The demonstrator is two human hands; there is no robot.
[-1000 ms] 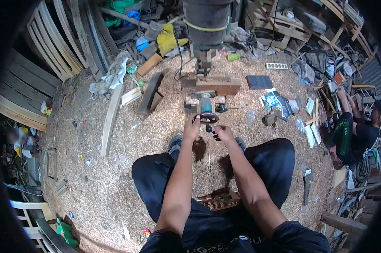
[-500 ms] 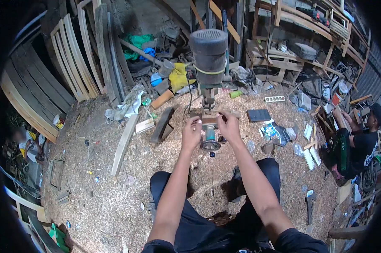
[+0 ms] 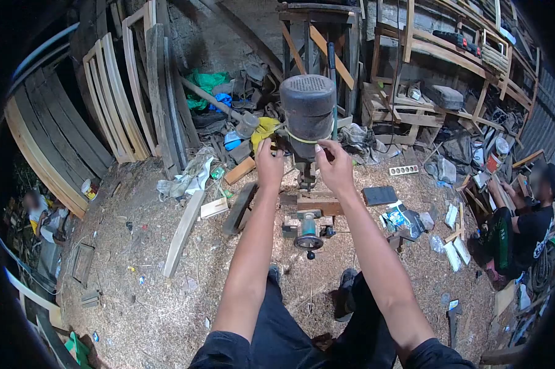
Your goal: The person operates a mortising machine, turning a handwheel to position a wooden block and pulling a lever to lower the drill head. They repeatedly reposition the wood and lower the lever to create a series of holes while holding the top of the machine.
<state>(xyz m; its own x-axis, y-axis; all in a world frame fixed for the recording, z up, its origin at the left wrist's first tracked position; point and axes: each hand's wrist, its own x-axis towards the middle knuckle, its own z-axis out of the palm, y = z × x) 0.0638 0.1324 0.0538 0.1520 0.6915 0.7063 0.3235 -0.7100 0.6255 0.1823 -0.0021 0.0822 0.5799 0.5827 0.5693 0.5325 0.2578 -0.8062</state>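
A drill-press-like machine with a dark ribbed motor (image 3: 308, 106) stands in front of me, a yellow-green band (image 3: 311, 141) around the motor's lower part. My left hand (image 3: 269, 167) is raised at the left side of the motor's base, fingers loosely bent and apart. On the other side, my right hand (image 3: 336, 171) is also open, thumb and fingertips right beside the band. Below the motor, the chuck (image 3: 306, 177) points down at a brown wooden piece (image 3: 322, 203) lying across the machine's bed. Under the wood sits a round handwheel (image 3: 308, 243).
A dark flat block (image 3: 379, 195) lies right of the machine. Wooden offcuts (image 3: 184, 234) and a power strip (image 3: 403, 170) rest on the shaving-covered floor. Curved boards (image 3: 114, 98) lean at left. One person (image 3: 523, 227) sits at right, another (image 3: 44, 215) at far left.
Both hands have lifted from the wooden piece up to the sides of the motor's base, leaving the wood on the machine. The view has tilted up slightly.
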